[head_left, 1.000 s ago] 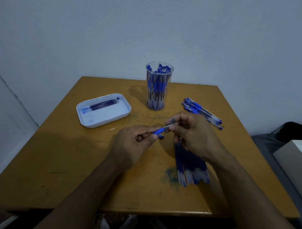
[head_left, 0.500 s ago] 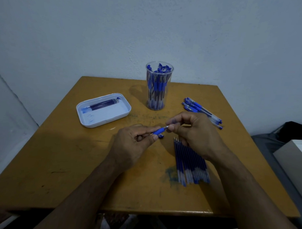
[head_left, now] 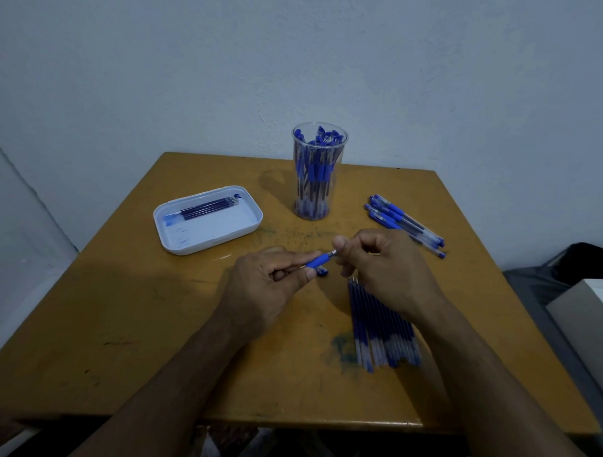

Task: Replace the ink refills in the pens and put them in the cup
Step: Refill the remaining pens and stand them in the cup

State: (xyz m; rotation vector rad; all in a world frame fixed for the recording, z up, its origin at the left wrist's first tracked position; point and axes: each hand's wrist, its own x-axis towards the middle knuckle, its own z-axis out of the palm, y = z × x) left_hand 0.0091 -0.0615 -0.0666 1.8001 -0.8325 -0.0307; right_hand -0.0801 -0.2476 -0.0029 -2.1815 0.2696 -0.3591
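The room is dim, with a cold blue tint over everything. The light seems to come from the right and a little from the front, because the cup (head_left: 318,170) throws a soft shadow to the left on the table (head_left: 119,307), and a wide dark patch lies on the left part of the wood, beside the left hand (head_left: 260,295). The wall is lit evenly, without glare. A weak shine shows only on the tray (head_left: 208,221) rim and on the table's front edge. The middle is quite sharp; the refills (head_left: 382,330) look slightly smeared at their near ends. The wide lens bends the table edges, and the corners are dark and soft.
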